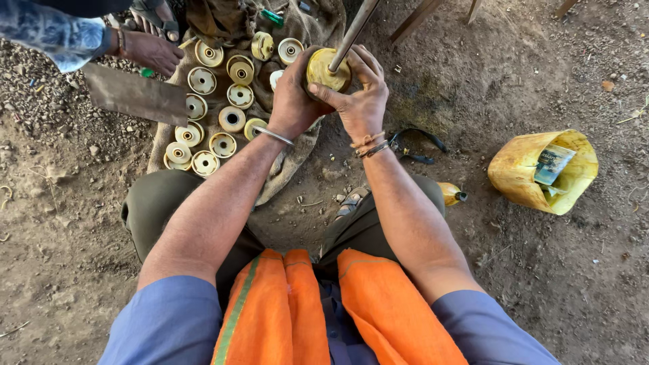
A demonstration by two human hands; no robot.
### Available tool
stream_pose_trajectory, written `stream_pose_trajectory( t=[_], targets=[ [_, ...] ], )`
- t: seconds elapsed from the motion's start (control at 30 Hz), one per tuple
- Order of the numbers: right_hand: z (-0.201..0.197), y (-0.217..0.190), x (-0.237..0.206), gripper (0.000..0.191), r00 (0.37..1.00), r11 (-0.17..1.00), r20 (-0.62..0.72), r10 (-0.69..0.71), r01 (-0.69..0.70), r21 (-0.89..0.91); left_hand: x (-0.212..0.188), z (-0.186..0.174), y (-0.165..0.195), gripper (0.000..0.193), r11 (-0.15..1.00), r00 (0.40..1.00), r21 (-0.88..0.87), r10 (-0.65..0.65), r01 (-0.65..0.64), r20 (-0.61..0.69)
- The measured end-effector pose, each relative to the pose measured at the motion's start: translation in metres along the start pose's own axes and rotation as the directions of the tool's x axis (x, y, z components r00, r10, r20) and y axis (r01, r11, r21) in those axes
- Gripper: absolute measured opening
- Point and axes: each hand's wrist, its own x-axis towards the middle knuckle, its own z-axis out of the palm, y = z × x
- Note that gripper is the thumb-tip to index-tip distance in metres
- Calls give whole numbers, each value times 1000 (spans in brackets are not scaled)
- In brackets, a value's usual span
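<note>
Down on the bare dirt, between the person's spread knees, both hands meet on one yellow disc (326, 69); it sits threaded on a slanting metal rod (353, 30) that runs up and out of view. The left hand (292, 98) wraps round the disc's near side, fingers closed on its rim, a steel bangle (273, 136) at the wrist; the right hand (360, 94) closes on it from the other side, thumb laid across the face just below the rod — a two-handed hold that, to my eye, steadies the disc square on the shaft. Just to the left, touching the left wrist's shadow, a burlap sack (287, 159) is spread flat on the ground; rows of similar cream and yellow discs (213, 111) lie on it face up, likely kept off the grit that way. Beyond the sack another person's hand (150, 51) rests near a flat brown board (138, 94); that hand is not the wearer's own. Well apart on the right lies a cut-open yellow container (541, 169) with a packet inside — and a small yellow bottle (451, 194) sits beside the right knee.
</note>
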Motion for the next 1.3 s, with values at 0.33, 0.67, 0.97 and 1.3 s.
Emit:
stream_pose_trajectory(
  t=[0.33,0.67,0.97,1.3],
  targets=[
    [-5,-6,5,71,994,993,22,-106,107,-44,5,-12,4,87,985,989,-140,-80,97,124],
    [14,-20,-9,70,984,998,-172,-39,48,49,-2,1,4,76,989,999,-143,-20,23,25],
    [-10,-12,-4,88,995,994,74,-68,61,94,4,-2,-10,81,987,995,-138,-69,80,77],
    [-14,4,3,79,996,999,84,-26,30,-40,7,7,-39,95,921,978,-334,-172,201,115]
  ],
)
